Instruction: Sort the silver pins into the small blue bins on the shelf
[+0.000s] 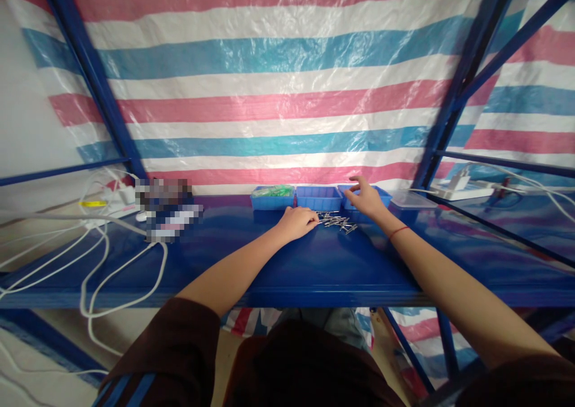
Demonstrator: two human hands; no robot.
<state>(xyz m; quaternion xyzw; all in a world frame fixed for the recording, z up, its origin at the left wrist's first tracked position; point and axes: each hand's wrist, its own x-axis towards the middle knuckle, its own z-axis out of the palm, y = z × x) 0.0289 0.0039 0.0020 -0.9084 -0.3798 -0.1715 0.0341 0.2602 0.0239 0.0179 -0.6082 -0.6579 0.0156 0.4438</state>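
Left hand (299, 224): fingers bent down by the metal pins (342, 222); I can't tell if they hold one.
Right hand (366, 199): finger and thumb wide apart, over the right blue box (384, 196).
Pile of pins: messy, on the blue table (296, 272), near both hands.
Middle blue box (318, 200): behind the pile.
Left blue box (269, 203): has green things (279, 191) inside.

Glare streaks the striped plastic sheet (287, 54) before me, the blue tabletop (341, 269) shines softly, my shirt (309, 371) sinks into shadow, and pixelation blots the left.
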